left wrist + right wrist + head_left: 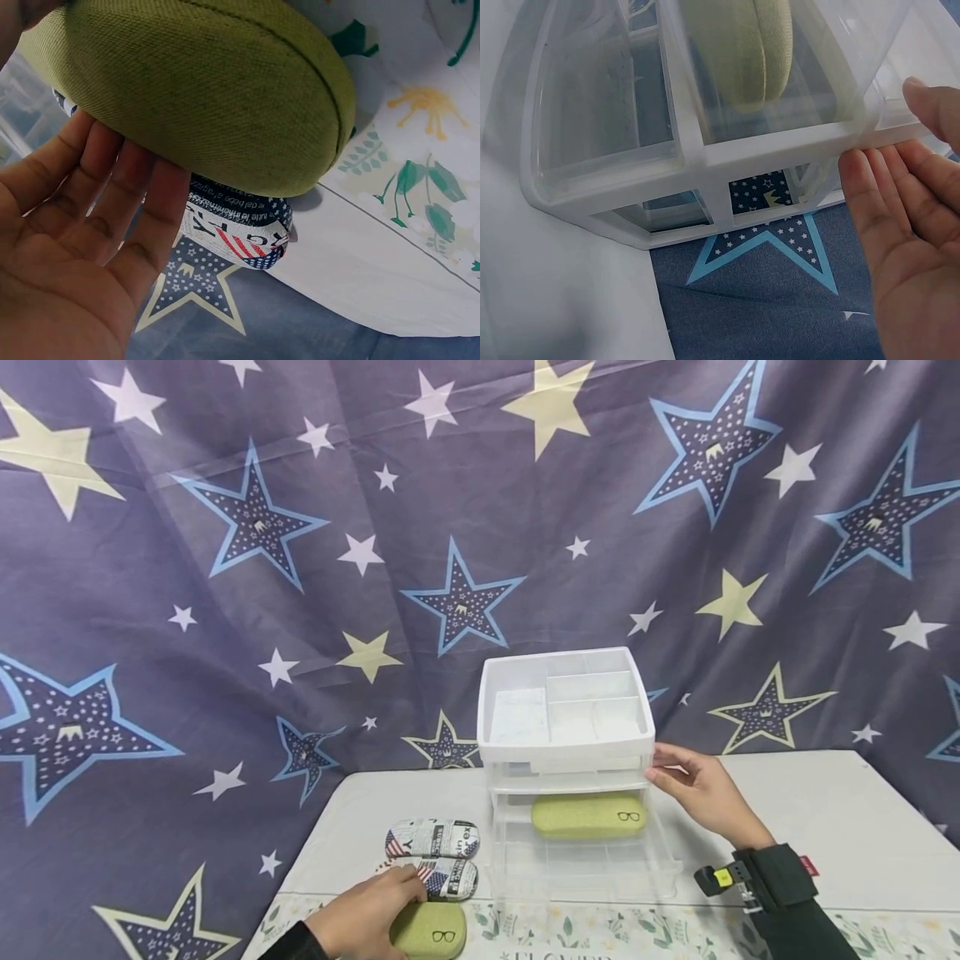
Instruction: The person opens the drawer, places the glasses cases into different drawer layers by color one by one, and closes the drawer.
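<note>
My left hand (373, 910) holds a green glasses case (429, 932) at the table's front, the fingers (161, 202) along one side and the thumb on the other. Right behind it lie two newsprint-and-flag patterned glasses cases (431, 838), side by side. A white, clear-fronted drawer organizer (566, 770) stands right of them. Its lower drawer (600, 870) is pulled out, and a second green glasses case (588, 816) lies inside toward the back. On the organizer's right side, my right hand (701, 789) grips the frame edge between thumb and fingers (866, 191).
The organizer's top is an open tray (517, 714) split into compartments. A floral cloth strip (892, 933) runs along the front of the white table (802, 827). Behind hangs a dark star-patterned curtain (525, 510).
</note>
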A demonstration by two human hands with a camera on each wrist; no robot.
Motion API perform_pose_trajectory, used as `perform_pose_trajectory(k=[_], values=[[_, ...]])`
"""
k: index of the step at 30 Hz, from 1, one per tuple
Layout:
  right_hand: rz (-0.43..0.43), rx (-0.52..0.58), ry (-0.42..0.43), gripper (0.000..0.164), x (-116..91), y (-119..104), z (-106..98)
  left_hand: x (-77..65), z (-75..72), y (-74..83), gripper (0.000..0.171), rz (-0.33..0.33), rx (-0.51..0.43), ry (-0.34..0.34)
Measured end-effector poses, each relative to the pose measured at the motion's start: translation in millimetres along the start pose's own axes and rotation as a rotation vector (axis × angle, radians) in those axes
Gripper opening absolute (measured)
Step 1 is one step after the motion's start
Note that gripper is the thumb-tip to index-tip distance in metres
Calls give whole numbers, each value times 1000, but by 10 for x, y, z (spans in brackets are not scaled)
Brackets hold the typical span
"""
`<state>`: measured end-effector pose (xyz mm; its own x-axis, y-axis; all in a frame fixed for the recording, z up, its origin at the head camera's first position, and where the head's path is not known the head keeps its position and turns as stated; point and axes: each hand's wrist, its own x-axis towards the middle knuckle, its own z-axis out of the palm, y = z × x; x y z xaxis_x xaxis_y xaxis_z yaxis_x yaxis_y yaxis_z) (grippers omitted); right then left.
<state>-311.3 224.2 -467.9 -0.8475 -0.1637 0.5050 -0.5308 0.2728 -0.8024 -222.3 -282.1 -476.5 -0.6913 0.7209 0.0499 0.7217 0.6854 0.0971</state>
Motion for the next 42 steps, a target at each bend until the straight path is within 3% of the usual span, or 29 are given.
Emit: perform_pose_trajectory(k=[10, 16, 24, 30, 42], values=[[3, -17, 0, 45, 19, -18, 17, 13, -103, -47, 53, -16, -46, -77], [-5, -16, 7, 45, 41, -22, 48, 13, -347, -112, 55, -78, -161, -118], [-11, -47, 3, 44, 43, -25, 60, 95, -723, -182, 56, -128, -202, -162], [-1, -75, 4, 46, 17, -39, 48, 231, -939, -129, 52, -118, -203, -104], [-22, -138, 17, 46, -8, -74, 4, 606, -1294, 128, 54, 25, -113, 64]])
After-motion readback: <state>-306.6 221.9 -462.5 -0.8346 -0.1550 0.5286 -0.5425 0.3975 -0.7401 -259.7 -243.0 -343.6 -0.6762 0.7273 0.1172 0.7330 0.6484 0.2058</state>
